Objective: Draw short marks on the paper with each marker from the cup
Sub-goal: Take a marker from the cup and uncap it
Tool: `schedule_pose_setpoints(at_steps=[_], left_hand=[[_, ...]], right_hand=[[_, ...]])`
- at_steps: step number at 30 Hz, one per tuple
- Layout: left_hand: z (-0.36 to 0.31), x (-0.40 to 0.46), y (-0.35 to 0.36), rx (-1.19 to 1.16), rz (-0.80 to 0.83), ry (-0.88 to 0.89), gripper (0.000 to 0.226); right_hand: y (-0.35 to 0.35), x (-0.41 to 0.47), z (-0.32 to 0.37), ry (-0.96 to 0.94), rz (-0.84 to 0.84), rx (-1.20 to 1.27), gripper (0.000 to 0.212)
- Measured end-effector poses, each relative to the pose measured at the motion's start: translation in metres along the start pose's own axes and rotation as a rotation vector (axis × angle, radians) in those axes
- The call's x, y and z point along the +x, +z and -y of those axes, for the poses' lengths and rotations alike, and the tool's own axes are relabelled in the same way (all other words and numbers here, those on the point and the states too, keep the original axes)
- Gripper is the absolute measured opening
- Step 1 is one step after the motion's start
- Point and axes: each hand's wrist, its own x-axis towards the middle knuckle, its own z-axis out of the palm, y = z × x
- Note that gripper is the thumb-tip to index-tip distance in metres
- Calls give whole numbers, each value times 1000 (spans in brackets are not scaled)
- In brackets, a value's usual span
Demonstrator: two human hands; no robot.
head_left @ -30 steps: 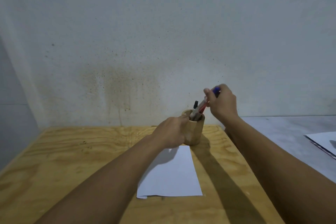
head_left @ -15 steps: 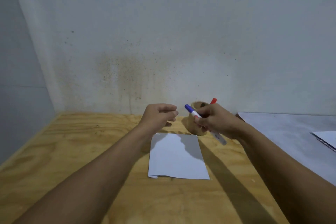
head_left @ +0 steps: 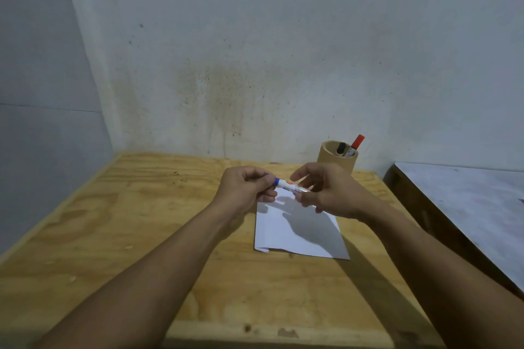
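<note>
A blue-capped white marker [head_left: 286,185] is held level above the far end of the white paper [head_left: 297,232]. My left hand [head_left: 245,188] is closed around its blue cap end. My right hand [head_left: 326,193] grips the barrel at the other end. Behind my right hand stands the tan wooden cup [head_left: 337,157], which holds a red-capped marker [head_left: 355,144] and a black-capped marker [head_left: 341,148]. The paper lies flat on the plywood table [head_left: 141,229], its near left corner folded.
A stained wall rises right behind the table. To the right, across a narrow gap, is a second table with a pale grey top [head_left: 467,201]. The plywood's front edge [head_left: 255,333] runs near the bottom of the view.
My right hand has carried the blue marker from the cup down over the paper. My left hand has left the cup and closed on the marker's cap end.
</note>
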Motion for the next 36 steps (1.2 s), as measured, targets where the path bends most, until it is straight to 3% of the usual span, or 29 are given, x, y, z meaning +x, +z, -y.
schedule_pose_setpoints(at_steps=[3,7,11,17,22,24,29,33,36], left_hand=[[-2,0,-8,-150,-66,-104,12],[-8,0,-13,-361,-52,-176,10],[-11,-3,-5,-310,-4,-128,8],[-11,-3,5,1,-29,11,8],[-16,6,-11,102,-47,-127,12],[-11,8,-29,263,-64,-135,10],[1,16,-45,857,-237,35,8],[10,27,-44,942,-133,35,6],[16,30,-45,965,-126,57,18]], right_hand=[[-9,1,3,3,-119,34,27],[-16,2,9,76,-268,643,31],[7,7,17,84,-239,1054,19],[22,10,17,24,-251,898,2],[13,16,5,32,-349,889,10],[6,16,-6,54,-355,818,11],[28,22,-18,164,-372,698,20],[45,29,-9,200,-368,820,13],[56,35,-3,192,-337,831,11]])
